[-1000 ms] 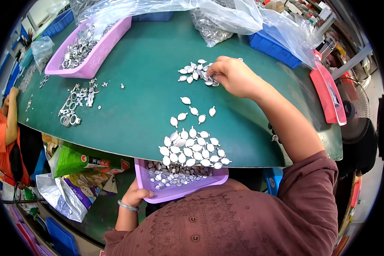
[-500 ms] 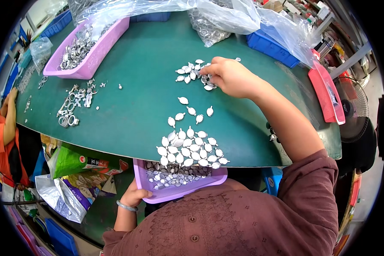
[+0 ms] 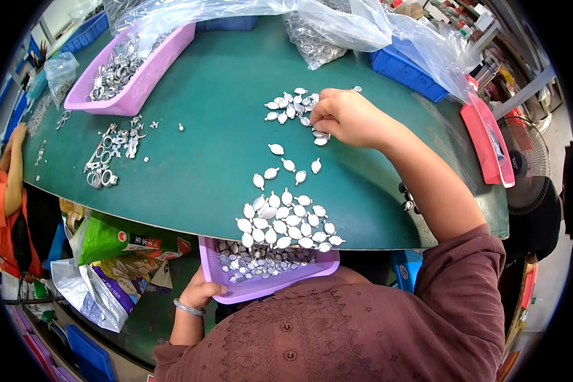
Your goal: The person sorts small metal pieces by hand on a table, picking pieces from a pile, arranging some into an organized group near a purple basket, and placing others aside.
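My left hand (image 3: 200,293) grips the left corner of a purple plastic basket (image 3: 286,285), held against the table's near edge. Small silvery metal pieces (image 3: 261,262) lie inside it. On the table above the basket spreads a heap of flat oval silvery pieces (image 3: 280,226) with small tabs. Several loose ovals (image 3: 289,165) lie between it and a farther cluster (image 3: 290,107). My right hand (image 3: 347,118) is at that cluster's right side, fingers bent and pinched together, low over the ovals. Whatever is between its fingertips is hidden.
A pink basket (image 3: 134,89) of metal rings stands far left, with mixed metal parts (image 3: 111,153) before it. Clear plastic bags (image 3: 337,25) and a blue bin (image 3: 407,70) line the back. A red tray (image 3: 487,143) and a fan stand right. Another person's arm (image 3: 16,165) shows far left.
My right hand's fingers have drawn together and moved slightly right and nearer, at the right side of the far cluster. My left hand stays on the purple basket.
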The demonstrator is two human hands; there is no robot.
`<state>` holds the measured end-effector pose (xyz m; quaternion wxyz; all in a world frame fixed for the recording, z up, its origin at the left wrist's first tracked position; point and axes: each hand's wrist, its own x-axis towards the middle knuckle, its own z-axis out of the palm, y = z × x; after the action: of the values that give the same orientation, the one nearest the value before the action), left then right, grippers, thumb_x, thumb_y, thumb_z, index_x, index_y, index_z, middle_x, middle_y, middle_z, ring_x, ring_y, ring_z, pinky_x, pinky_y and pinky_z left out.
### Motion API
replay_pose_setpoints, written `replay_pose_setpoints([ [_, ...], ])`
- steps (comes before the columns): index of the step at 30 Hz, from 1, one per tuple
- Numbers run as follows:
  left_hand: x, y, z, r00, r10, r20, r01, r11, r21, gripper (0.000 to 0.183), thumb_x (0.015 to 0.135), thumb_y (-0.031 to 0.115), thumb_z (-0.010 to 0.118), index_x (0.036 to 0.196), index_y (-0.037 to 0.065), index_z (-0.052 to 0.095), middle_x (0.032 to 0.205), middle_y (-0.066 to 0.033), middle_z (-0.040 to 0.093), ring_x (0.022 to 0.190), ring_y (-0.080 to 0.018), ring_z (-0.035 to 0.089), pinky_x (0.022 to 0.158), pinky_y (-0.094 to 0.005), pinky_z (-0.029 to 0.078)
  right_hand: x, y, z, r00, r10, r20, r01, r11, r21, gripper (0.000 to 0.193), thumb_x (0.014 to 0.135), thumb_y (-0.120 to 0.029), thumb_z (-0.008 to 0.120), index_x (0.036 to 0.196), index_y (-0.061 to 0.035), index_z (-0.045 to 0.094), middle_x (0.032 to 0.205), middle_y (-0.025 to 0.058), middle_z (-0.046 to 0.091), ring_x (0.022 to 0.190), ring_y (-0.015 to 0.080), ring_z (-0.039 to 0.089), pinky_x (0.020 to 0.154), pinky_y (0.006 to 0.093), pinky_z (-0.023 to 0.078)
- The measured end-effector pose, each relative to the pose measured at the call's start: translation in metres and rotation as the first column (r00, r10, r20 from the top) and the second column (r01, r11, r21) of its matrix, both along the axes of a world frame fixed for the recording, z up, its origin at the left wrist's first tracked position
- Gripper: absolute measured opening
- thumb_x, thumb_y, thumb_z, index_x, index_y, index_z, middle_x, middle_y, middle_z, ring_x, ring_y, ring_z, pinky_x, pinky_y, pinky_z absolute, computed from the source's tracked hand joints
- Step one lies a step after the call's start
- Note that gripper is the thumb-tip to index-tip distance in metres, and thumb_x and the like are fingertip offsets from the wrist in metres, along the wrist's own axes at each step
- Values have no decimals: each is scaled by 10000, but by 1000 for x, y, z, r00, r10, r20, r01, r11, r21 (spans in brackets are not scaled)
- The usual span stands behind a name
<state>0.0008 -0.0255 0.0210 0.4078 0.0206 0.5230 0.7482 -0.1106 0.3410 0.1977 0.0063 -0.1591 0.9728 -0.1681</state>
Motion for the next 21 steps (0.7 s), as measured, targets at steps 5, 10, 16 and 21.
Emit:
replay_pose_setpoints([
  [5, 0, 1, 0, 1000, 0, 0, 0, 1000, -1, 783, 538, 82, 611, 1261, -50, 341, 1141, -98, 499, 1031, -206, 483, 918, -319, 375, 11, 8, 3, 997, 28, -69, -28, 1000, 8, 110, 754, -37, 594, 861, -21, 612, 805, 97, 551, 746, 251, 566, 680, 337, 464],
  [10, 0, 1, 0, 1000, 3, -3, -3, 1000, -8, 798, 533, 85, 614, 1268, -50, 333, 1137, -97, 497, 1035, -209, 479, 917, -322, 375, 28, 8, 11, 999, 36, 18, -35, 998, -61, 80, 754, -92, 602, 818, -46, 612, 843, 100, 568, 802, 282, 566, 706, 362, 453],
  [16, 0, 1, 0, 1000, -3, -4, 3, 1000, -3, 809, 533, 83, 614, 1275, -51, 323, 1145, -98, 492, 1035, -211, 480, 919, -322, 373, 30, 6, -3, 992, 52, -117, -57, 998, -35, 87, 760, -106, 599, 816, -39, 606, 815, 109, 559, 802, 290, 560, 709, 368, 451],
  [21, 0, 1, 1, 1000, 7, 0, -7, 1000, -10, 789, 536, 74, 610, 1266, -51, 336, 1136, -96, 502, 1032, -211, 485, 917, -321, 376, 22, -2, -9, 984, 111, -137, -119, 991, -55, 84, 790, -72, 561, 819, -10, 609, 782, 105, 555, 761, 280, 555, 670, 359, 437],
])
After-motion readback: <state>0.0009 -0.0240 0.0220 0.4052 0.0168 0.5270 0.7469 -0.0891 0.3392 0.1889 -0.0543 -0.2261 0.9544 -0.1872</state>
